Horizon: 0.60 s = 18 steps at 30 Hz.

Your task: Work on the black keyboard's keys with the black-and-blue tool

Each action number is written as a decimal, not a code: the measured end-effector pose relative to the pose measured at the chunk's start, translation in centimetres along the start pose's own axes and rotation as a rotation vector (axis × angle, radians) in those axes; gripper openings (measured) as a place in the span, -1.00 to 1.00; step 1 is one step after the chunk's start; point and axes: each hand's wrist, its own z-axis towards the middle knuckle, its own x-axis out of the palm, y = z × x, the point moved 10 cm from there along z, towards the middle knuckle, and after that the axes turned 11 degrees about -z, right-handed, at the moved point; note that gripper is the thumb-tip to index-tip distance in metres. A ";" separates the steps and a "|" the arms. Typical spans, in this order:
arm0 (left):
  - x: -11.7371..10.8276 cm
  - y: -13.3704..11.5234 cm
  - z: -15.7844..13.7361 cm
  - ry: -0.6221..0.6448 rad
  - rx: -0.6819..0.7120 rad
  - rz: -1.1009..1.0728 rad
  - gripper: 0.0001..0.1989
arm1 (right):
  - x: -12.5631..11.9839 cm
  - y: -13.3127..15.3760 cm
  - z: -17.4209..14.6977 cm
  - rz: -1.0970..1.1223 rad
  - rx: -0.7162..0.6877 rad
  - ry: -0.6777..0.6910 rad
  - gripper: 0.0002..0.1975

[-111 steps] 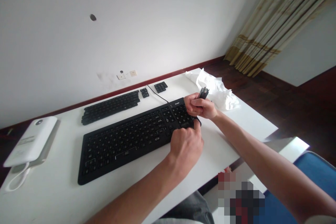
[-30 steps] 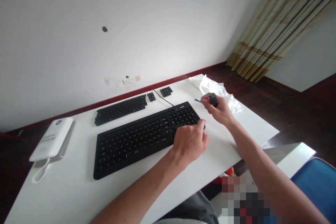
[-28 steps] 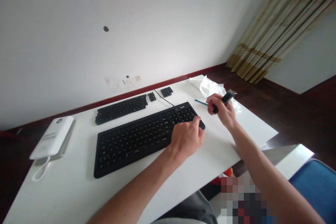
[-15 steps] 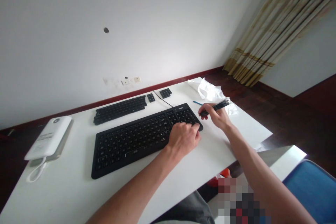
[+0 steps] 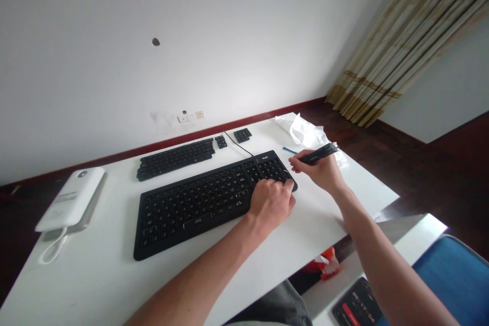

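Black keyboard [image 5: 198,204] lies on the white table [image 5: 95,275]; left hand [image 5: 271,201] rests on its near right corner, fingers curled, can't tell if gripping. Right hand [image 5: 319,169] pinches a dark pen-like tool [image 5: 323,152], tip by the number pad [image 5: 272,165]. Step looks like fine tip work; next move likely calls for a steady board, precise aim.

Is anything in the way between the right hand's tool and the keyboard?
Nothing visible stands between the black pen-like tool in the right hand and the keyboard. The left hand covers part of the keyboard's near side, toward its right end.
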 end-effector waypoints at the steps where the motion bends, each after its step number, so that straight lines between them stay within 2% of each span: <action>1: 0.0 0.0 0.0 0.000 0.001 0.001 -0.78 | 0.0 0.5 -0.3 -0.059 -0.012 -0.008 -0.70; 6: 0.1 -0.3 -0.2 0.003 0.001 0.011 -0.83 | 0.5 2.4 -1.3 -0.252 -0.063 -0.006 -0.73; 11: 0.4 -0.3 -0.2 0.018 -0.010 0.033 -0.77 | 1.1 4.1 -2.0 -0.373 -0.164 -0.010 -0.73; 18: 0.6 -0.3 -0.3 0.026 -0.001 0.035 -0.71 | 1.9 4.5 -1.5 -0.402 -0.183 0.076 -0.68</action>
